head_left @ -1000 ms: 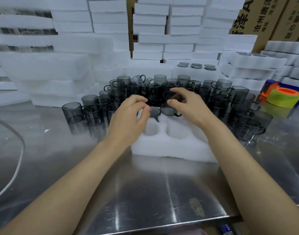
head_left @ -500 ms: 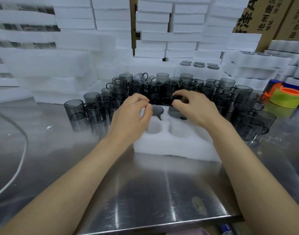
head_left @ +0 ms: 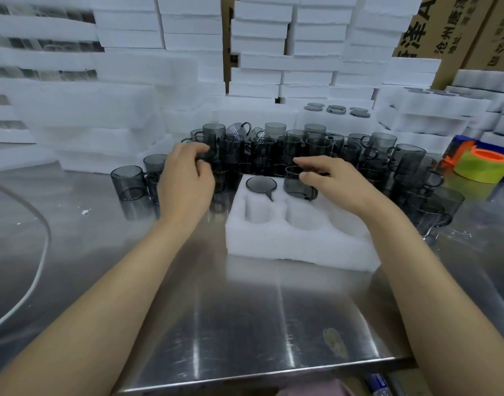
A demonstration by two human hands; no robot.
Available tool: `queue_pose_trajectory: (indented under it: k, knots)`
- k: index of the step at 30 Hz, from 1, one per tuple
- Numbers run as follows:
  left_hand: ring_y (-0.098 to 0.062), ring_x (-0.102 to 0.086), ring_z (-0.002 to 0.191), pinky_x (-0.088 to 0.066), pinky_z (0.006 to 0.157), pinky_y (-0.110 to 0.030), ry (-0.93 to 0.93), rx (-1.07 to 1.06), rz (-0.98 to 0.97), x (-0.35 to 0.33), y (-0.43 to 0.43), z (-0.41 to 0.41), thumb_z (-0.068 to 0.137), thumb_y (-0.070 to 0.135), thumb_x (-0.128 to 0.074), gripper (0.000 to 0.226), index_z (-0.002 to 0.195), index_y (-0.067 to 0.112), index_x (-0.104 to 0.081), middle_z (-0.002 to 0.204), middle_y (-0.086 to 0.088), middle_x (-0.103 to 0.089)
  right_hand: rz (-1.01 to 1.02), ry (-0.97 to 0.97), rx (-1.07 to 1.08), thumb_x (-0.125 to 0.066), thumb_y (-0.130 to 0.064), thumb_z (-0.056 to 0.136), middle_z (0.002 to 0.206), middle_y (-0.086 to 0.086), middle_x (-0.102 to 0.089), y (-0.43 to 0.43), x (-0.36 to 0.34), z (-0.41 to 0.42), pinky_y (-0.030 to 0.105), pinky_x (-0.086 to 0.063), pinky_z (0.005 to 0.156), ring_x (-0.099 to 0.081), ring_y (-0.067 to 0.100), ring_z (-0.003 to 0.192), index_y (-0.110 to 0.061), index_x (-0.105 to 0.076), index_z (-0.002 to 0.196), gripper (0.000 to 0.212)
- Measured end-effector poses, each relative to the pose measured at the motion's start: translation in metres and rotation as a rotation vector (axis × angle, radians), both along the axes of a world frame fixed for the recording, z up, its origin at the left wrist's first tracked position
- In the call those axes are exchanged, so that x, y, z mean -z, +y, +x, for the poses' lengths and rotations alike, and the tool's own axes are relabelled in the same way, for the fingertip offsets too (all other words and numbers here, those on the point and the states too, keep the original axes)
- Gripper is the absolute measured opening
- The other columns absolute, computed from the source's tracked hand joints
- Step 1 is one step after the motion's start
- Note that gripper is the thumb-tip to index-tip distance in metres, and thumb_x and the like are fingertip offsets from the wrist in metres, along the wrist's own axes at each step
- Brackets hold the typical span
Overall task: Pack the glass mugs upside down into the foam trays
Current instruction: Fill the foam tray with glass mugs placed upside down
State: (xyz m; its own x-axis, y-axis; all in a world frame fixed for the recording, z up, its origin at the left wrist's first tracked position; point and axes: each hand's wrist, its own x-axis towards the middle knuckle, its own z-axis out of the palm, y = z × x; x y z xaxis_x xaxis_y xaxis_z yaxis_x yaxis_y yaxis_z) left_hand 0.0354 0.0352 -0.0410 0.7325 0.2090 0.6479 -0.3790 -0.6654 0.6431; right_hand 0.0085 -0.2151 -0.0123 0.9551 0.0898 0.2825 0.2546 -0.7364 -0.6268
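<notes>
The right hand [head_left: 339, 185] is pinching an inverted mug [head_left: 296, 185] in the foam tray [head_left: 302, 248]. The left hand [head_left: 185, 181] is seemingly gripping a second mug [head_left: 215, 132].

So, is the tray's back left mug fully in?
In, upside down: the mug shows only its round base and handle, level with the tray.

smoke-grey mugs [head_left: 302, 144], white foam tray [head_left: 299, 238], yellow-green tape roll [head_left: 483, 167] with orange core.
</notes>
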Motion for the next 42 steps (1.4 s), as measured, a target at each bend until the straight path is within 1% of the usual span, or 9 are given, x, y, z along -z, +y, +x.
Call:
queue_pose_trajectory:
  k: [4, 8, 13, 18, 22, 27, 31, 35, 42]
  knots:
    - [-0.021, -0.047, 0.118, -0.042, 0.096, -0.041, 0.069, -0.073, 0.033, 0.007, 0.016, 0.01, 0.084, 0.003, -0.042, 0.04, 0.117, 0.014, -0.062, 0.125, -0.003, -0.054, -0.044, 0.066, -0.105, -0.062, -0.016, 0.09, 0.137, -0.01, -0.046, -0.002, 0.001, -0.002, 0.016, -0.029, 0.094, -0.041, 0.005, 0.125, -0.035, -0.05, 0.136, 0.051]
    - [-0.027, -0.045, 0.118, -0.037, 0.101, -0.043, 0.095, -0.085, 0.185, 0.017, 0.019, 0.016, 0.09, 0.009, -0.047, 0.03, 0.116, 0.007, -0.063, 0.123, -0.009, -0.056, -0.086, 0.076, -0.16, -0.055, -0.003, 0.092, 0.129, -0.005, -0.041, 0.0, 0.003, -0.004, -0.004, -0.027, 0.083, -0.041, 0.005, 0.117, -0.031, -0.05, 0.136, 0.052]
    - [-0.028, -0.044, 0.118, -0.031, 0.097, -0.039, 0.097, -0.087, 0.347, 0.028, 0.015, 0.017, 0.093, 0.024, -0.055, 0.025, 0.105, 0.008, -0.07, 0.118, -0.007, -0.057, -0.128, 0.144, -0.242, -0.048, -0.016, 0.1, 0.159, -0.011, -0.011, 0.001, 0.003, -0.004, 0.008, -0.015, 0.099, -0.012, 0.005, 0.144, -0.031, -0.039, 0.144, 0.048]
    - [-0.031, -0.039, 0.118, -0.029, 0.095, -0.038, 0.076, -0.055, 0.402, 0.031, 0.011, 0.016, 0.088, 0.011, -0.061, 0.016, 0.1, 0.004, -0.069, 0.118, -0.01, -0.054, -0.218, 0.253, -0.308, -0.047, -0.018, 0.101, 0.158, -0.021, -0.003, -0.004, 0.001, -0.006, 0.033, -0.004, 0.12, -0.005, 0.002, 0.146, -0.04, -0.033, 0.144, 0.05]
    - [-0.03, -0.039, 0.114, -0.03, 0.096, -0.035, 0.064, -0.039, 0.387, 0.029, 0.006, 0.013, 0.088, 0.005, -0.059, 0.013, 0.097, 0.002, -0.068, 0.114, -0.01, -0.054, -0.309, 0.346, -0.307, -0.042, -0.023, 0.103, 0.158, -0.021, -0.002, -0.005, 0.0, -0.003, 0.035, 0.014, 0.117, 0.005, 0.004, 0.146, -0.041, -0.03, 0.144, 0.047]
    - [-0.027, -0.038, 0.112, -0.037, 0.097, -0.036, 0.067, -0.042, 0.308, 0.023, 0.001, 0.008, 0.088, 0.005, -0.056, 0.01, 0.093, 0.005, -0.064, 0.109, -0.009, -0.051, -0.467, 0.365, -0.3, -0.041, -0.052, 0.095, 0.159, -0.017, 0.01, -0.003, 0.002, -0.004, 0.042, 0.016, 0.117, 0.019, 0.008, 0.145, -0.041, -0.014, 0.149, 0.061]
    - [-0.028, -0.033, 0.115, -0.03, 0.101, -0.028, 0.057, -0.033, 0.182, 0.017, -0.005, 0.002, 0.088, 0.001, -0.052, 0.012, 0.096, 0.003, -0.061, 0.117, -0.013, -0.042, -0.401, 0.319, -0.315, -0.056, -0.029, 0.095, 0.16, -0.014, 0.0, -0.005, 0.001, -0.007, 0.04, 0.012, 0.118, 0.007, 0.005, 0.146, -0.036, -0.022, 0.149, 0.063]
    - [-0.027, -0.037, 0.115, -0.03, 0.1, -0.022, -0.039, 0.008, 0.048, 0.007, -0.015, -0.008, 0.089, -0.005, -0.05, 0.012, 0.096, 0.002, -0.057, 0.123, -0.016, -0.035, -0.132, 0.232, -0.351, -0.064, -0.005, 0.088, 0.155, -0.012, -0.027, -0.009, 0.001, -0.011, 0.016, -0.017, 0.11, -0.021, -0.005, 0.138, -0.038, -0.051, 0.131, 0.056]
    - [-0.021, -0.05, 0.115, -0.045, 0.098, -0.031, -0.229, 0.18, -0.052, -0.003, -0.03, -0.023, 0.09, -0.01, -0.046, 0.018, 0.1, 0.0, -0.059, 0.132, -0.009, -0.034, -0.134, 0.07, -0.395, -0.061, -0.003, 0.09, 0.138, -0.016, -0.047, 0.004, 0.009, -0.009, 0.033, -0.033, 0.112, -0.041, 0.002, 0.131, -0.044, -0.059, 0.116, 0.048]
